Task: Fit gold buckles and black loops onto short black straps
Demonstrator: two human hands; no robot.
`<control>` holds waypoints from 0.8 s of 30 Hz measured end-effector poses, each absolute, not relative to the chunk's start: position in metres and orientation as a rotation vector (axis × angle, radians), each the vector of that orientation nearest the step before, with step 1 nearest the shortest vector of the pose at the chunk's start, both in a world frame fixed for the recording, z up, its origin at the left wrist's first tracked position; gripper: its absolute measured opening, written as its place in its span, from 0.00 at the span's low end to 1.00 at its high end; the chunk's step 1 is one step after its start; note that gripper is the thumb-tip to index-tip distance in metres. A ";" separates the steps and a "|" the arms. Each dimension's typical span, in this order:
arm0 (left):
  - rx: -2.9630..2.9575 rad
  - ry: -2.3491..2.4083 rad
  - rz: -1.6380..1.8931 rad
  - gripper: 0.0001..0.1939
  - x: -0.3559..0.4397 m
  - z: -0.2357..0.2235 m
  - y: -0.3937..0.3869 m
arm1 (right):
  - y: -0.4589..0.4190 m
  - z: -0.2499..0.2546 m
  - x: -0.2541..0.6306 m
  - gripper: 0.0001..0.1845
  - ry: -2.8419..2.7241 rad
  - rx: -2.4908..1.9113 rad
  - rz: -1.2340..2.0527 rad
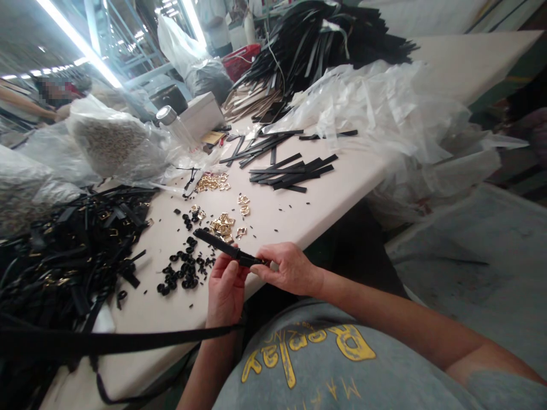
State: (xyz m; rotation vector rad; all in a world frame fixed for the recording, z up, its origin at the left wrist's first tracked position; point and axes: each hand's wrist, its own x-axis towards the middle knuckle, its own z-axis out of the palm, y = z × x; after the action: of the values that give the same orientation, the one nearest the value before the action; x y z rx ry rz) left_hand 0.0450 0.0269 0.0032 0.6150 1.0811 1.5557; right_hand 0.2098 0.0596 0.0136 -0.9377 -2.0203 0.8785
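Between my two hands, just over the table's near edge, is a black strap (216, 244) with a loop around it. My left hand (226, 287) pinches it near the middle, thumb on top. Fingers of my right hand (288, 267) close on its right end, where a small glint of gold metal shows; the fingers partly hide that end. Beyond the strap lies a pile of gold buckles (223, 226). Small black loops (184, 270) are scattered on the table to the left of my left hand.
A heap of black straps with buckles (72, 256) covers the table's left side. Loose black strips (294, 171) lie farther back, near crumpled clear plastic (363, 102) and a large strap bundle (311, 45). Filled plastic bags (109, 136) and a bottle (175, 122) stand back left.
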 end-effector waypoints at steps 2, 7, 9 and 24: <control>0.670 1.153 1.565 0.20 0.042 0.003 0.027 | 0.059 0.014 0.210 0.13 -2.026 -0.964 0.861; 0.833 1.249 1.570 0.20 0.035 0.001 0.026 | 0.057 0.018 0.208 0.16 -2.010 -0.990 0.864; 0.855 1.261 1.575 0.19 0.033 0.001 0.026 | 0.057 0.018 0.208 0.17 -2.011 -0.986 0.862; 0.792 1.223 1.581 0.17 0.035 -0.001 0.022 | 0.054 0.025 0.207 0.14 -2.167 -1.006 0.861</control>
State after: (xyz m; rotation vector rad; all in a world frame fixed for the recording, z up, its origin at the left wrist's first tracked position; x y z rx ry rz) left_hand 0.0347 0.0225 -0.0008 0.7921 1.2234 1.5812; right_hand 0.2074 0.0544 0.0251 -1.0056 -2.1671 0.8611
